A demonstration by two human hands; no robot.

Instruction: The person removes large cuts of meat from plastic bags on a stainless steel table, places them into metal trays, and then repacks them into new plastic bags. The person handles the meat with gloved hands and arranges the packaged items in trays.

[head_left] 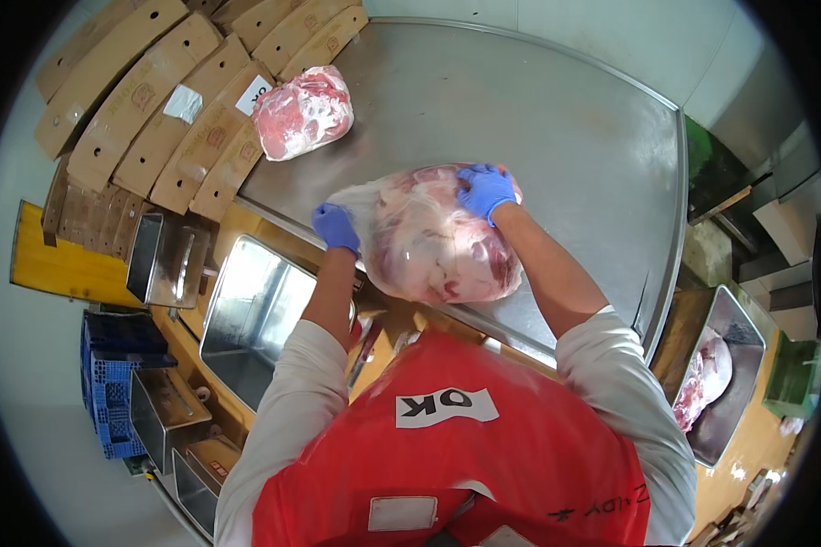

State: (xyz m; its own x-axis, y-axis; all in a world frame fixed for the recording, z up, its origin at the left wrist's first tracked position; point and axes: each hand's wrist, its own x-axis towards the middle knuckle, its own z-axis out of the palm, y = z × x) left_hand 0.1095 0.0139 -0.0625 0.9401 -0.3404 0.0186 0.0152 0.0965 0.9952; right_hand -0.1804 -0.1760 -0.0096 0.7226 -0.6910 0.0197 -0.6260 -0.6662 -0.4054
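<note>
A large piece of raw meat in a clear plastic bag (438, 242) lies at the near edge of the metal table (538, 109). My left hand (335, 228), in a blue glove, is closed on the gathered plastic at the bag's left end. At the bag's upper right, my right hand (486, 191), gloved in blue too, rests on the meat with its fingers bent over it; whether they grip the plastic is hard to see. A second raw meat cut (303, 113) sits farther off at the table's left edge, apart from both hands.
Stacked cardboard boxes (146, 100) stand along the far left. Below them are a steel tub (255, 314) and smaller metal bins (166, 260) near blue crates (114, 401). At the right, another steel tub (730, 401) holds meat. A raised metal rim (681, 191) borders the table.
</note>
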